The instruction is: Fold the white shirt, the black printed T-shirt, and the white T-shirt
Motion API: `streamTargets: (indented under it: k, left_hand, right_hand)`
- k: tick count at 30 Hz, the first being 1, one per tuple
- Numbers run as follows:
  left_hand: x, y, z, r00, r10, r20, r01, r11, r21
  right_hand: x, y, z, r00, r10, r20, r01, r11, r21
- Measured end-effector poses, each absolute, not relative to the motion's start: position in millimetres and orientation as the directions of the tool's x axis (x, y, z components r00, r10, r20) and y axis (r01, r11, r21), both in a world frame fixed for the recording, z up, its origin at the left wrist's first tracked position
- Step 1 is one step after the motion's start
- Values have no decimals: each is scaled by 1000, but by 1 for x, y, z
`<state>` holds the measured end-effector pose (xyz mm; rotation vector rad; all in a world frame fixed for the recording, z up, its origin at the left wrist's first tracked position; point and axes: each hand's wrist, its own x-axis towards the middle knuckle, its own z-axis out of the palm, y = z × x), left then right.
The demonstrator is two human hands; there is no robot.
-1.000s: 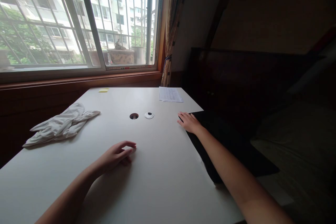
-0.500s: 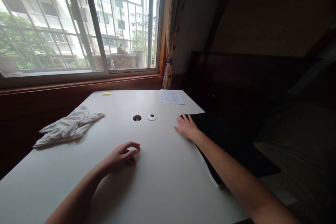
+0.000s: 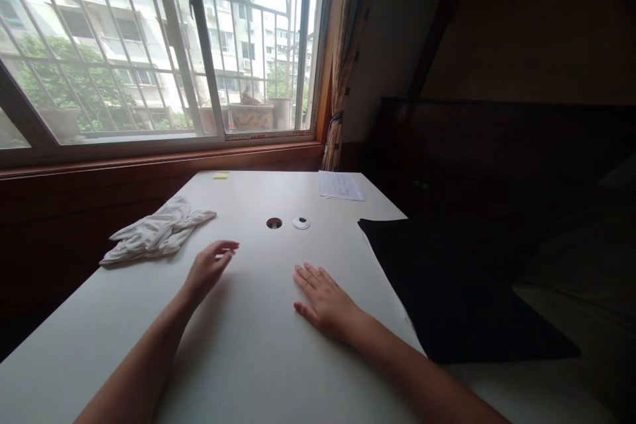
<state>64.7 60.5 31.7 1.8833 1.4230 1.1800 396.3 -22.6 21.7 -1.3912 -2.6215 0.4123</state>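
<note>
My left hand (image 3: 209, 269) hovers over the white table (image 3: 258, 358), fingers loosely bent and apart, holding nothing. Just beyond it, a crumpled pale cloth (image 3: 159, 233) lies along the table's left side. My right hand (image 3: 325, 301) is over the middle of the table, palm down with fingers stretched, and it holds nothing. To its right a black cloth or mat (image 3: 447, 291) lies on the table's right part and reaches past the edge. Ahead of both hands are a round hole (image 3: 274, 223) in the tabletop and its white round cover (image 3: 301, 223).
Papers (image 3: 341, 185) lie at the far right corner of the table, and a yellow sticky note (image 3: 221, 175) at the far left. Behind stand a barred window (image 3: 238, 66) and a tied curtain (image 3: 338, 99). The right side is dark.
My right hand has left the black cloth's edge and come left and nearer over the bare tabletop. My left hand has moved away from me, toward the pale cloth. The view has turned slightly left.
</note>
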Motion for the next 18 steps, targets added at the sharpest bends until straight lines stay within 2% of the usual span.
streamTargets:
  k: [4, 7, 9, 11, 16, 18]
  left_hand:
    - [-2, 77, 28, -236, 786, 571, 753, -224, 619]
    - [-53, 82, 14, -227, 679, 698, 923, -78, 376]
    - [-77, 85, 2, -251, 687, 682, 948, 32, 317]
    - [-91, 88, -9, -275, 749, 602, 948, 106, 301]
    - [-95, 93, -19, -209, 853, 479, 970, 117, 214]
    - [-95, 93, -19, -212, 865, 454, 959, 96, 266]
  right_hand:
    - [399, -22, 22, -557, 831, 2, 787, 528, -319]
    - [400, -21, 22, -555, 832, 10, 783, 526, -331]
    - [400, -22, 22, -554, 833, 16, 779, 525, -343]
    - [401, -22, 22, -552, 834, 23, 775, 523, -353]
    - [403, -21, 23, -553, 832, 35, 766, 525, -371]
    - [403, -20, 23, -555, 831, 39, 762, 527, -376]
